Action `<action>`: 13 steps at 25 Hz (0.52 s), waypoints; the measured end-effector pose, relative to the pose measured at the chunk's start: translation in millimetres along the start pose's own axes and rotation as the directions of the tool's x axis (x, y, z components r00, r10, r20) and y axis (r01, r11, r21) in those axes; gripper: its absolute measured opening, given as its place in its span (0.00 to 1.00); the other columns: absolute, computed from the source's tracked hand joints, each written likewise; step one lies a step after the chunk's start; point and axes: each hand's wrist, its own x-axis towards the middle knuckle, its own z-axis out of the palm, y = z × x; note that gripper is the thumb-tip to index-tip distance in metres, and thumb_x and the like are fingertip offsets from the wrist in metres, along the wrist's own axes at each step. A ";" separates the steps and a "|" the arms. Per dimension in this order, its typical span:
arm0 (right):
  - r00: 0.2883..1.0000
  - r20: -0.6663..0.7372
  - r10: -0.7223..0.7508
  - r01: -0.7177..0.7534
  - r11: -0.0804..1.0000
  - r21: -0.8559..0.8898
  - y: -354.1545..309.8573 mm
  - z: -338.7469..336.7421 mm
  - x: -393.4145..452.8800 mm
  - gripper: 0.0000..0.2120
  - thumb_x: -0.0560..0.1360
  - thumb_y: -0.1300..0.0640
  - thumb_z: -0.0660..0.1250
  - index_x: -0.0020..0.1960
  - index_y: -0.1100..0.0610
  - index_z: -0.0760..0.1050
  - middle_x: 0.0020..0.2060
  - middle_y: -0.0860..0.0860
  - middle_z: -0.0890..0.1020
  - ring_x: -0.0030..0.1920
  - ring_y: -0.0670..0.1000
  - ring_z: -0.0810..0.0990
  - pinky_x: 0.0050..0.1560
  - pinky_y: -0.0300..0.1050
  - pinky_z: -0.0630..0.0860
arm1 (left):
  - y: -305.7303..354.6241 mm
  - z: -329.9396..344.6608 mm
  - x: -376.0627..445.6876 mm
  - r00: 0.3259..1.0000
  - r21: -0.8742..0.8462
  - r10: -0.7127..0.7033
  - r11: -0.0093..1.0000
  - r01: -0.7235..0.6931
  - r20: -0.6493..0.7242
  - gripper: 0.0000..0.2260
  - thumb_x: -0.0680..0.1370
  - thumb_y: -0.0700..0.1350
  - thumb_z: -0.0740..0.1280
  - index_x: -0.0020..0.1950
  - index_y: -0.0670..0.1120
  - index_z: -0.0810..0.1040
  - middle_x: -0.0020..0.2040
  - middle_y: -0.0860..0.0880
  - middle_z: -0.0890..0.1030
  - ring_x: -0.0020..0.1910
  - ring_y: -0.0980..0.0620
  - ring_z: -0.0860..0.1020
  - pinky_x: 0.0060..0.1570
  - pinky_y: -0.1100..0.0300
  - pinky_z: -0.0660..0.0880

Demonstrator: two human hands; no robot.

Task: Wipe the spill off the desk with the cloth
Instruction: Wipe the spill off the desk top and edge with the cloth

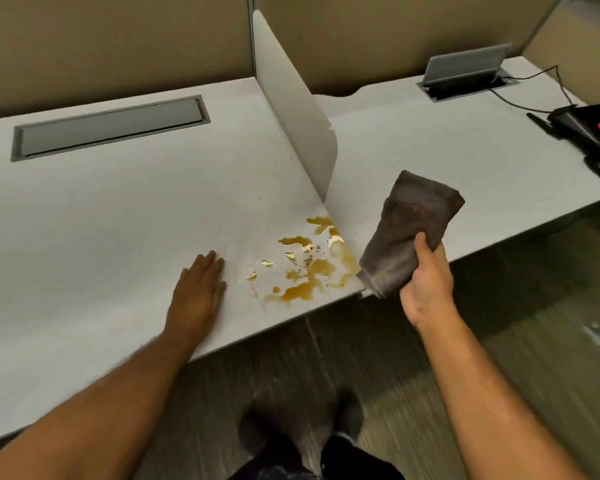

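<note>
A brown liquid spill [307,268] with dark crumbs lies in puddles near the front edge of the white desk [118,216], right beside the foot of the white divider panel [298,109]. My right hand [426,282] grips a folded grey-brown cloth [409,233], held up in the air just right of the spill, above the desk's front edge. My left hand [196,296] rests flat on the desk, palm down with fingers together, a short way left of the spill and holding nothing.
A closed grey cable hatch [110,128] sits at the back left. Beyond the divider, an open cable hatch [468,69] feeds a black cord to a black device [589,128] at the right edge. My shoes [302,431] stand on the carpet below.
</note>
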 end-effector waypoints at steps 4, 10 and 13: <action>0.975 0.140 -0.171 0.213 0.901 -0.379 9.9 13.4 3.6 0.11 0.85 0.45 0.63 0.65 0.33 0.78 0.64 0.37 0.82 0.67 0.42 0.79 0.72 0.49 0.74 | 7.8 6.3 -15.6 0.990 0.057 -0.098 0.993 0.104 -0.099 0.23 0.87 0.51 0.59 0.83 0.47 0.68 0.85 0.46 0.64 0.85 0.44 0.60 0.84 0.42 0.54; 0.801 0.598 -0.026 0.590 0.203 -0.781 58.0 75.9 64.3 0.21 0.88 0.55 0.61 0.81 0.52 0.70 0.76 0.57 0.76 0.77 0.61 0.73 0.77 0.62 0.71 | 4.1 10.3 -9.8 0.987 0.120 -0.078 0.988 0.095 -0.137 0.24 0.87 0.50 0.62 0.82 0.46 0.69 0.84 0.45 0.66 0.84 0.43 0.62 0.83 0.41 0.56; 0.746 0.648 0.153 0.660 -0.044 -0.750 76.0 82.7 87.1 0.25 0.88 0.53 0.59 0.85 0.53 0.63 0.84 0.59 0.64 0.85 0.63 0.59 0.84 0.63 0.54 | -0.7 19.6 -10.5 0.985 0.144 -0.072 0.985 0.095 -0.155 0.23 0.87 0.51 0.61 0.82 0.47 0.69 0.84 0.45 0.67 0.84 0.43 0.64 0.83 0.39 0.57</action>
